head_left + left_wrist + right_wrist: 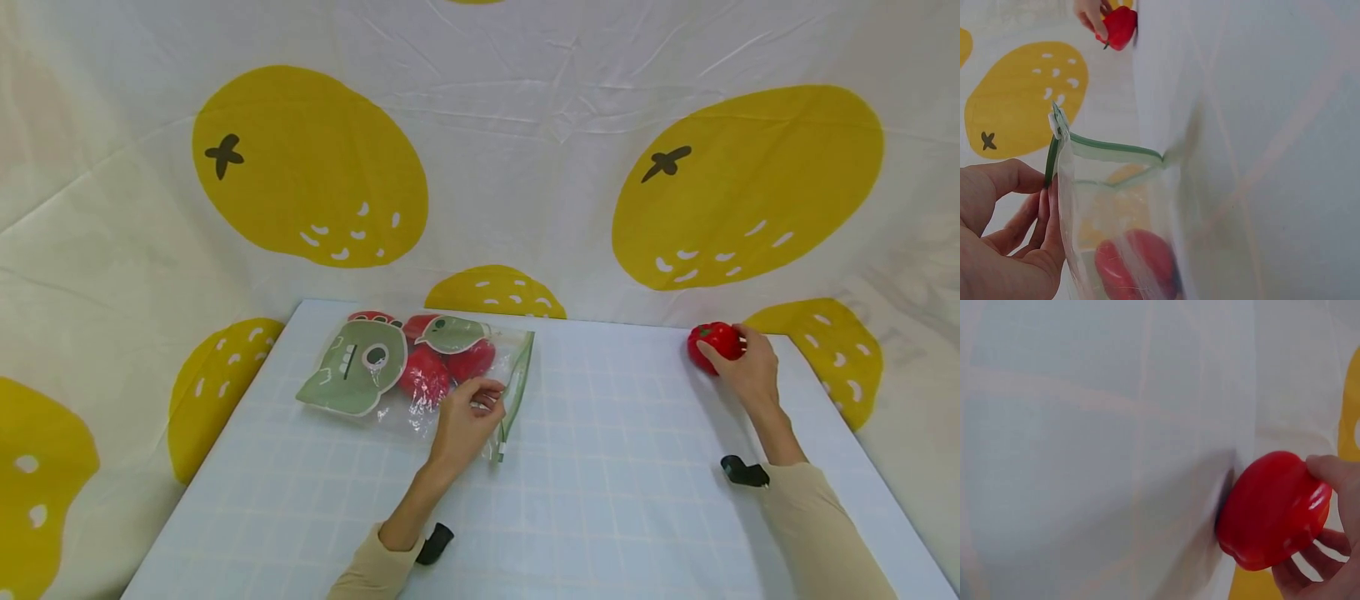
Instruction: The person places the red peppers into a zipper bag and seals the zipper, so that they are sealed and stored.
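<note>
A clear zip bag point(397, 417) with a green dinosaur print lies at the left of the table, several red items inside it. My left hand point(467, 421) pinches the bag's green zip edge point(1116, 147) between thumb and fingers, lifting that side a little. Through the plastic in the left wrist view shows a red pepper-like item point(1135, 262). Over at the far right, my right hand point(752, 371) grips a red bell pepper point(716, 346) with a green stem, thumb on one side and fingers on the other. The pepper point(1272, 512) is at the table surface.
The table point(600, 467) has a pale checked cloth. Behind it hangs a white curtain point(517, 183) printed with large yellow fruit. Black straps with camera mounts point(435, 543) sit at both wrists.
</note>
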A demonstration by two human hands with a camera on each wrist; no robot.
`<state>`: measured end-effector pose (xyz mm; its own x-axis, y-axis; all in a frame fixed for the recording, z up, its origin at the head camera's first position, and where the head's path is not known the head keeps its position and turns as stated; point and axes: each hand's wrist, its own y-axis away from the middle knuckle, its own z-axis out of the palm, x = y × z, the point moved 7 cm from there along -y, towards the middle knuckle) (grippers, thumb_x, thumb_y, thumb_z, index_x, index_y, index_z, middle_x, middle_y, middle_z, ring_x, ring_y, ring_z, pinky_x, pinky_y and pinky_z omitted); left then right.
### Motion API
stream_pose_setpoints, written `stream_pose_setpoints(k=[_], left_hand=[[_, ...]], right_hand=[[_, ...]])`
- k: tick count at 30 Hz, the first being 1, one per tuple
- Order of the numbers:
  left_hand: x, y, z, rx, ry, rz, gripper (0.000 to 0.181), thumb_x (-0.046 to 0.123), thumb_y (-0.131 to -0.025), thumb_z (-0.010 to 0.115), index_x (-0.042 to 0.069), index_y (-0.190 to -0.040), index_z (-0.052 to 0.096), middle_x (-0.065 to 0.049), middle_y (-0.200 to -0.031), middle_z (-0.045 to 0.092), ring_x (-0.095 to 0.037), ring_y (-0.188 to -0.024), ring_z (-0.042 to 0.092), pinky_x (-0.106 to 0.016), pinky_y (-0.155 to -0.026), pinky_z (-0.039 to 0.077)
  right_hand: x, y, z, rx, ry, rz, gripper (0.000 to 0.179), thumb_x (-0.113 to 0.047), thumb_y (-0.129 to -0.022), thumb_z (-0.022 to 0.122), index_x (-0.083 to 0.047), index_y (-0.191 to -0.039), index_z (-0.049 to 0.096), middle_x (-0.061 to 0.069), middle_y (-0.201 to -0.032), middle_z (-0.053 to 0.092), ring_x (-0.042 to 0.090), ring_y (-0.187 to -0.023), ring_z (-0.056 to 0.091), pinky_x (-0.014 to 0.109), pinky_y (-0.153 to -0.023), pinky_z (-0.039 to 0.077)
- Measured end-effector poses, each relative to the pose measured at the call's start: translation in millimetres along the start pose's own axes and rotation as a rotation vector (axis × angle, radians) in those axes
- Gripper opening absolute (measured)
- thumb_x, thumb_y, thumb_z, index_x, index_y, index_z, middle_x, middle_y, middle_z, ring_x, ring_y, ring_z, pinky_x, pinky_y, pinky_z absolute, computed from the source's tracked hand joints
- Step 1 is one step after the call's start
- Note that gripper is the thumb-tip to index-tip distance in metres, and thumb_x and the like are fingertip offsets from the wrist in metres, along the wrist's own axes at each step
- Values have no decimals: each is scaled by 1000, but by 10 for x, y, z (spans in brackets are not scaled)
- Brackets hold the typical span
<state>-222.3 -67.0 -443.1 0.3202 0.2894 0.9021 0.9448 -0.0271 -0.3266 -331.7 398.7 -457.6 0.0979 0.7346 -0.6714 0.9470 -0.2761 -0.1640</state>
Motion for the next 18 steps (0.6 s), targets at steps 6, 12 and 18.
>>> stream_pose_setpoints(k=[6, 12, 18], left_hand=[[5, -8, 1, 0, 2, 0, 17, 0, -90, 73, -3, -107, 72, -15, -99, 73, -22, -85, 68, -20, -76, 59], [6, -7, -3, 2, 7, -3, 17, -1, -90, 73, -3, -107, 72, -15, -97, 73, -23, -85, 68, -19, -75, 59], [2, -5, -4, 7, 0, -5, 17, 0, -90, 74, -2, -107, 72, -12, -97, 73, -22, -85, 68, -20, -75, 59]], right_hand=[[-40, 77, 29, 10, -23, -11, 79, -32, -99, 67, 2, -158, 28, 33, -153, 35, 51, -140, 33, 70, -102, 44], [-129, 189, 43, 26, -42, -41, 76, -33, -99, 67, 0, -157, 31, 31, -151, 40, 48, -137, 38, 69, -101, 45], [-212, 284, 58, 36, -43, -77, 74, -34, -99, 68, -1, -156, 34, 30, -150, 42, 46, -133, 42, 68, -101, 46]])
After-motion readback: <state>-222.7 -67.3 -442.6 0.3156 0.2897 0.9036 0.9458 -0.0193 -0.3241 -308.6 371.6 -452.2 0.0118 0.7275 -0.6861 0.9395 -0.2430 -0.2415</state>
